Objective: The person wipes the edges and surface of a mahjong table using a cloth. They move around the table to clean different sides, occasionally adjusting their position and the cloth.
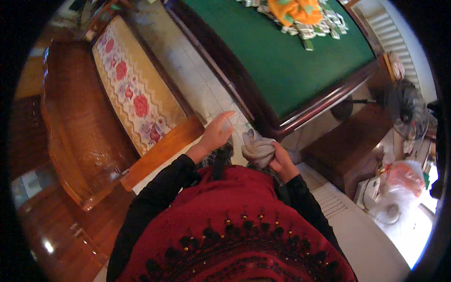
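A crumpled grey-beige cloth (259,151) is bunched in my right hand (283,163), which grips it at its right side. The cloth hangs in folds in front of my body, near the rounded corner of a green-felt table (296,84) with a dark wooden rim. To the left of the cloth, my left hand (215,132) is held out with nothing in it, its thumb and fingers apart. It is above the tiled floor, close to the front end of a wooden bench (81,116).
A floral runner (135,98) covers the bench seat. Mahjong tiles (308,33) and an orange patterned cloth (299,10) lie on the table's far part. To the right are a brown wooden box-like piece (347,144), an electric fan (408,109) and a plastic bag (405,179).
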`<state>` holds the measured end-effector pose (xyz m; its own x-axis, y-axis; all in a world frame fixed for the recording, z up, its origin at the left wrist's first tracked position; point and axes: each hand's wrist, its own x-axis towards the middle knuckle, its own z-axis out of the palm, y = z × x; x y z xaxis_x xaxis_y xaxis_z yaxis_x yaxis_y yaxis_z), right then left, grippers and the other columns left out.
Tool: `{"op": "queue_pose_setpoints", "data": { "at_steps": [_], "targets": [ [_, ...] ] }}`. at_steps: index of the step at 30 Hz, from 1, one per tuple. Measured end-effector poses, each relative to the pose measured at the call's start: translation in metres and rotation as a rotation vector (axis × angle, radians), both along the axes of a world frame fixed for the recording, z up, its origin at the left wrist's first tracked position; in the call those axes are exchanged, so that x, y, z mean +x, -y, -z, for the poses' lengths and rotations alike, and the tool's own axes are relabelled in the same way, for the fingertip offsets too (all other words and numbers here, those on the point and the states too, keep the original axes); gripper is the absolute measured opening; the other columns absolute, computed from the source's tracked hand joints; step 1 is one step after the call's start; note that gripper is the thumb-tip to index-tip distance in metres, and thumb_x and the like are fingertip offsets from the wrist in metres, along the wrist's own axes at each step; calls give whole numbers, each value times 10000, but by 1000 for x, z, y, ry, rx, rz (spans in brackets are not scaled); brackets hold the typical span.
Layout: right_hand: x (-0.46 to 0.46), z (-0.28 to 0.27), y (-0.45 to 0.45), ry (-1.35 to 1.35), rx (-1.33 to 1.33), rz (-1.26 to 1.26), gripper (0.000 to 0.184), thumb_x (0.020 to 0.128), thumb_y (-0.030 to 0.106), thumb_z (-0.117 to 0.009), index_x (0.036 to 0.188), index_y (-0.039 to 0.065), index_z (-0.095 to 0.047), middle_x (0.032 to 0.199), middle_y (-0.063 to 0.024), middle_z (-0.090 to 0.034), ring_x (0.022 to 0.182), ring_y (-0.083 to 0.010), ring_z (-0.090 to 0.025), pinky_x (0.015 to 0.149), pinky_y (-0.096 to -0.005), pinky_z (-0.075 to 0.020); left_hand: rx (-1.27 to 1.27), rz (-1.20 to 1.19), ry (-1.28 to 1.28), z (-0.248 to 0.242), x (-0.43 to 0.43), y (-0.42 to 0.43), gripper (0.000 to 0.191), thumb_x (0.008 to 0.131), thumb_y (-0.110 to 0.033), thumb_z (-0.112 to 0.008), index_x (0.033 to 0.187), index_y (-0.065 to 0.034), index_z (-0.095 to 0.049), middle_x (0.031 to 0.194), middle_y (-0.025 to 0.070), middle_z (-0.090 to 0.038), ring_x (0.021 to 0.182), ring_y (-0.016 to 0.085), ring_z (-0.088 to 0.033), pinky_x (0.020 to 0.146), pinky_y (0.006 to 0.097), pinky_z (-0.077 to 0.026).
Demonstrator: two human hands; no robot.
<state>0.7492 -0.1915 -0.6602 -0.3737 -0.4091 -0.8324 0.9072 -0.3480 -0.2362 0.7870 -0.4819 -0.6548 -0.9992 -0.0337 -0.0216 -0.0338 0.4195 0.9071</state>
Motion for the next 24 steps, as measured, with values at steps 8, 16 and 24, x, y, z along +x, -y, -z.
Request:
{"op": "queue_pose_setpoints", "data": {
  "at_steps": [8, 16, 24],
  "targets": [
    [-37, -77, 84, -484, 40, -100, 507, 1097, 380, -469, 1471, 40, -514, 1405, -133, -630, 1273, -291, -620, 1088, -445, -501, 519, -121, 214, 17, 11, -12, 770, 1000, -431, -673, 1592, -34, -381, 1592, 195, -453, 1486, 336, -421, 1218, 414, -347],
    [-42, -59, 139, -842, 338, -829, 466, 1054, 367, -577, 1390, 45, -574, 1357, -143, -608, 1177, -280, -634, 920, -393, -543, 1871, -354, 565, 35, 15, -12, 767, 991, -637, -623, 1554, -152, -435, 1425, 102, -566, 1343, 307, -549, 1048, 522, -512],
    [-85, -60, 171, -1788, 598, -953, 352, 992, 224, -633, 1273, 16, -674, 1482, -249, -485, 1316, -423, -539, 1110, -469, -445, 1608, -682, 230, 31, -25, 17, 506, 994, -280, -699, 1441, -91, -557, 1325, 71, -646, 1224, 243, -625, 1055, 402, -502]
  ]
}}
